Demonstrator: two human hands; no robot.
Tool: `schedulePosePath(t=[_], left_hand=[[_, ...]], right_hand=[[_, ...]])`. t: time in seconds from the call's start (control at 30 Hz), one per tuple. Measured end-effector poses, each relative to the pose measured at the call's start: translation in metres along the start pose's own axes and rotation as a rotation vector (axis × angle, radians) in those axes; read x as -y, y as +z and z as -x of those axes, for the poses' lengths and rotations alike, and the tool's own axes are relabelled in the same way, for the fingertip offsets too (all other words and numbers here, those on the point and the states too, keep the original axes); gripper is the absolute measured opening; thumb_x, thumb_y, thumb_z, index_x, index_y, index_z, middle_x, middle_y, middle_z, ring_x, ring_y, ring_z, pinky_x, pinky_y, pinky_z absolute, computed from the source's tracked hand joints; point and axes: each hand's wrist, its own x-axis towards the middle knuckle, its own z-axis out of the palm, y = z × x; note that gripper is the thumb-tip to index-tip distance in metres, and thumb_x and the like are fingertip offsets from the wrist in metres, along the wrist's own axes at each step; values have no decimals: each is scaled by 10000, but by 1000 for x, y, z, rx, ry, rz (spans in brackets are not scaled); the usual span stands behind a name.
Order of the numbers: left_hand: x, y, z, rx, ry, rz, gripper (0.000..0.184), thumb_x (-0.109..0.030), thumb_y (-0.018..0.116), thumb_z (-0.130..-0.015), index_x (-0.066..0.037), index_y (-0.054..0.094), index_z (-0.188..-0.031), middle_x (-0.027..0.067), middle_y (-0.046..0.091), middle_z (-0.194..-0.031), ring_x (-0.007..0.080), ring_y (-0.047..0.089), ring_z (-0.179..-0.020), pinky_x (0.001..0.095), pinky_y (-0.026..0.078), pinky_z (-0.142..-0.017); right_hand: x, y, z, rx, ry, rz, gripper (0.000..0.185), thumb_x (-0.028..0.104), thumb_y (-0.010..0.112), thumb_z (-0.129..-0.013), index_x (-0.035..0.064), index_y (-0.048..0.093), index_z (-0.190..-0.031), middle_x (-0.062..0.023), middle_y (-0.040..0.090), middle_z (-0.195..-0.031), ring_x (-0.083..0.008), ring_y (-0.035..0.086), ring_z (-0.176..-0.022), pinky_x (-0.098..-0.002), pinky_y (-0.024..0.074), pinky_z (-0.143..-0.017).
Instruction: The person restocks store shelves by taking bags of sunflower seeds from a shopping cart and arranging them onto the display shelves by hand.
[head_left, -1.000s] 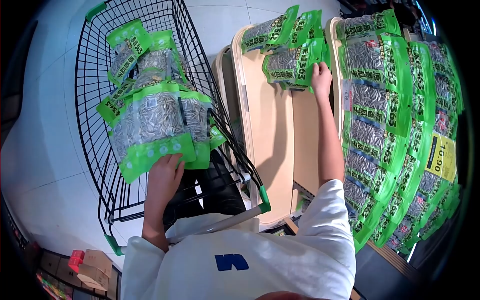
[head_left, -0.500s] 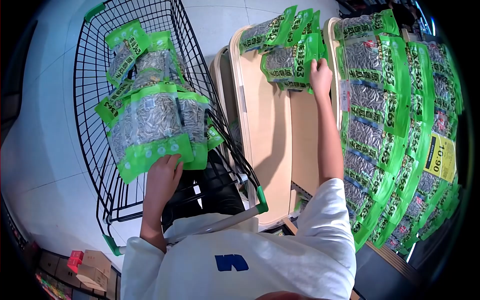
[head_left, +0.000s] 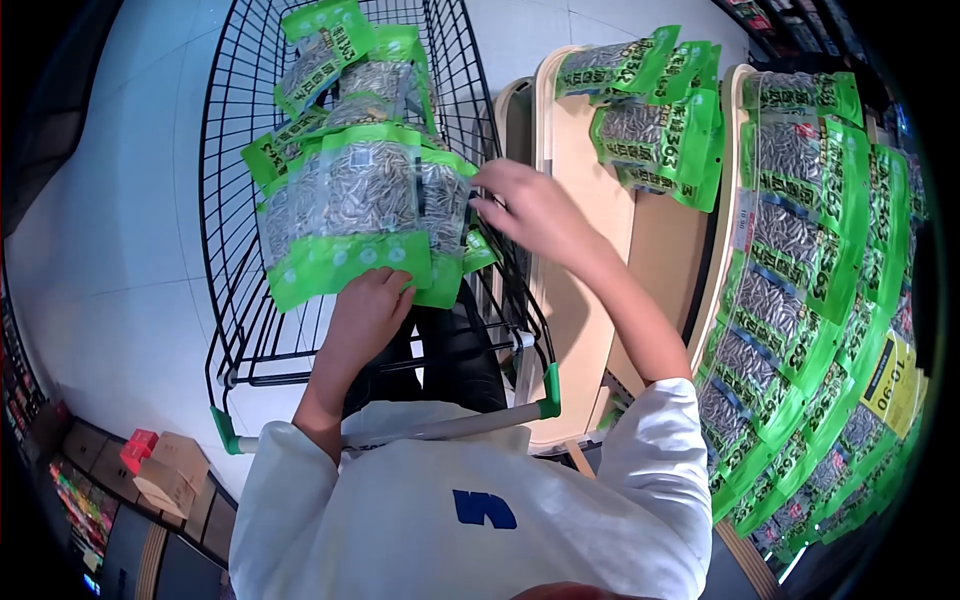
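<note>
Green-edged bags of seeds lie heaped in the black wire cart (head_left: 222, 200). My left hand (head_left: 372, 310) pinches the lower green edge of the front bag (head_left: 370, 190). My right hand (head_left: 530, 208) is over the cart's right side, its fingertips by the right edge of a second bag (head_left: 443, 205); its thumb and fingers are apart and nothing shows between them. Several similar bags (head_left: 655, 140) stand at the far end of the pale wooden bin (head_left: 575, 330), away from both hands.
Rows of the same bags (head_left: 785, 230) fill the shelf on the right, with a yellow price tag (head_left: 893, 385). The cart's handle (head_left: 450, 424) crosses before my body. Cardboard boxes (head_left: 170, 475) and a red box (head_left: 138, 450) are at the lower left.
My right hand has left the bag in the bin and moved left to the cart. That bag remains in the bin. My left hand keeps its hold, and the view has shifted.
</note>
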Motion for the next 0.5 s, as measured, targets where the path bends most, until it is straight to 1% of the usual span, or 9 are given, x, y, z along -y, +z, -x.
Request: schedulePosePath(t=[0.03, 0.07, 0.1, 0.13, 0.2, 0.33, 0.4, 0.47, 0.5], left_hand=[[1, 0, 0, -6, 11, 3, 137, -121, 543, -787, -13, 564, -870, 139, 562, -778, 315, 541, -725, 392, 428, -638], [2, 0, 1, -10, 22, 4, 132, -122, 544, -786, -12, 564, -857, 142, 558, -768, 314, 540, -717, 391, 428, -634], [1, -3, 1, 30, -2, -11, 119, -119, 545, -783, -7, 556, -821, 150, 560, -770, 313, 542, -719, 385, 428, -631], [1, -4, 2, 31, -13, -16, 119, -119, 545, -783, -7, 556, -821, 150, 560, -770, 313, 542, -719, 385, 428, -631], [4, -4, 4, -6, 10, -3, 116, -121, 550, -779, -8, 549, -750, 142, 556, -710, 313, 542, -675, 392, 425, -611], [9, -8, 11, -46, 0, 14, 131, -125, 565, -762, -16, 545, -691, 126, 550, -642, 314, 536, -618, 394, 423, -582], [5, -21, 12, 33, 41, 95, 134, -125, 589, -736, -26, 544, -659, 116, 544, -605, 306, 530, -580, 386, 424, -562], [-3, -32, 11, -4, 57, 121, 120, -122, 596, -727, -28, 550, -670, 116, 551, -617, 298, 535, -586, 379, 425, -558], [-4, -35, 10, -47, 76, 133, 108, -120, 603, -718, -30, 556, -681, 116, 557, -629, 289, 540, -593, 372, 426, -554]], right_hand=[[3, 20, -7, 49, -41, 45, 204, 128, 583, -750, -15, 550, -891, -140, 548, -866, -309, 558, -779, -364, 458, -686], [7, 39, -16, 86, -65, 50, 181, 137, 585, -743, 5, 550, -862, -128, 537, -840, -302, 552, -762, -372, 463, -666], [5, 67, -23, 83, -134, 172, 173, 118, 582, -688, 33, 552, -836, -110, 534, -776, -291, 565, -718, -372, 468, -602], [1, 91, -27, 84, -140, 162, 173, 118, 582, -688, 33, 552, -836, -110, 534, -776, -291, 565, -718, -372, 468, -602], [-3, 125, -33, 223, -149, 424, 178, 132, 583, -668, 62, 549, -829, -84, 533, -779, -262, 569, -743, -353, 458, -593], [29, 148, -27, 276, -265, 387, 198, 170, 569, -658, 66, 541, -824, -86, 528, -821, -260, 552, -802, -343, 440, -615], [36, 162, -9, 333, -337, 260, 251, 226, 569, -651, 55, 535, -831, -111, 516, -861, -261, 525, -814, -351, 426, -634], [39, 172, -5, 328, -330, 279, 268, 252, 572, -641, 57, 525, -818, -122, 506, -881, -269, 510, -794, -365, 425, -630], [39, 176, -3, 269, -295, 275, 245, 245, 565, -649, 61, 518, -806, -113, 510, -859, -262, 505, -775, -356, 423, -622]])
